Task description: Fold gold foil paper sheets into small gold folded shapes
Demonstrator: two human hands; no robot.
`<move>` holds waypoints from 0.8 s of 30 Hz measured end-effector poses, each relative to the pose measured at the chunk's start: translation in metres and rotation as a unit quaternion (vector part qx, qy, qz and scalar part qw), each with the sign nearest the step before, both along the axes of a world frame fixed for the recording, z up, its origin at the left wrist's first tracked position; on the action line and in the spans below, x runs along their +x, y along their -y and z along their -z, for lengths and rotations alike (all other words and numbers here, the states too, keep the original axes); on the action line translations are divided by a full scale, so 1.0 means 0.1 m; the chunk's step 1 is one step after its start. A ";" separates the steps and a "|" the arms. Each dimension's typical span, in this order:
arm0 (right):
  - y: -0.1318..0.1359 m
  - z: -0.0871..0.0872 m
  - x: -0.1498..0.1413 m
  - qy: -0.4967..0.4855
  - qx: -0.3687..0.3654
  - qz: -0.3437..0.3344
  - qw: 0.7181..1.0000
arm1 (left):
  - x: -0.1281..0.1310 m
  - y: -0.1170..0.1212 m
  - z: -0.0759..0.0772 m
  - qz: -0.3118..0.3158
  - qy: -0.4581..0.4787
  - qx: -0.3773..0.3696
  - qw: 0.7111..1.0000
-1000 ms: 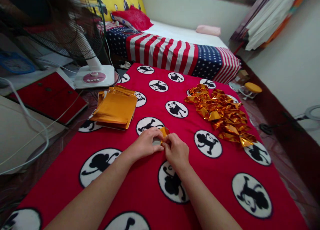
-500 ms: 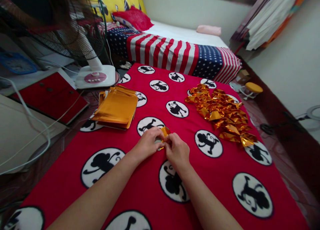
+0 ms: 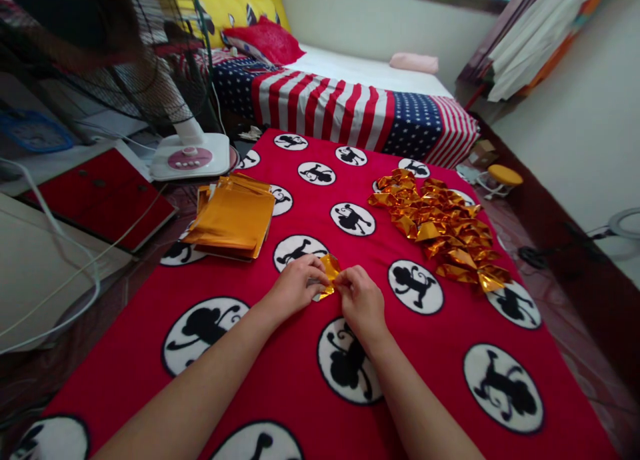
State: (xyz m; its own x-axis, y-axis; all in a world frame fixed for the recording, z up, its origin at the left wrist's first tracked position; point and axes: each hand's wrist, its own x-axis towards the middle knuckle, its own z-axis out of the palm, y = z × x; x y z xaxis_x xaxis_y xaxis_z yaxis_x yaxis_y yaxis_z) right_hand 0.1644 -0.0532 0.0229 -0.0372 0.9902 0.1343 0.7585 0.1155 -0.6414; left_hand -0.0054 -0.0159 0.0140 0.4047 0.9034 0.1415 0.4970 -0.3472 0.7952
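A small piece of gold foil paper [image 3: 329,271] is pinched between both my hands over the red monkey-print blanket [image 3: 280,380]. My left hand [image 3: 295,288] grips its left side with closed fingers. My right hand [image 3: 361,303] pinches its right side. A stack of flat gold foil sheets [image 3: 233,215] lies to the left of my hands. A pile of folded gold foil pieces [image 3: 440,227] lies to the right, farther away.
A standing fan with a white base [image 3: 189,157] is at the back left, beside a red board [image 3: 103,197] and white cables. A bed with a flag-pattern cover [image 3: 350,107] stands behind the blanket. A small yellow-topped stool [image 3: 505,177] sits at the right.
My hands have drawn slightly apart and the foil piece shows more between them. The rest is unchanged.
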 end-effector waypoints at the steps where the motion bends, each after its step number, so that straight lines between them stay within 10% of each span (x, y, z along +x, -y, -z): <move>1: 0.01 0.01 0.00 -0.004 0.004 0.001 1.000 | 0.00 0.00 0.00 -0.002 0.000 0.000 1.000; 24: 0.62 0.06 -0.29 0.181 0.118 -0.170 0.962 | 0.04 -0.02 -0.07 -0.025 -0.021 0.021 0.999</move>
State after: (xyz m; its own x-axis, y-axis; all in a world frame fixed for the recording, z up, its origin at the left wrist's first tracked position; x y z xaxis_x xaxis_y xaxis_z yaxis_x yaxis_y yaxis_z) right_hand 0.1349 -0.1148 0.0172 -0.4392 0.8562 0.2720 0.8197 0.5058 -0.2687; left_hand -0.0014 -0.0139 0.0206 0.3654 0.9162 0.1643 0.5475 -0.3543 0.7581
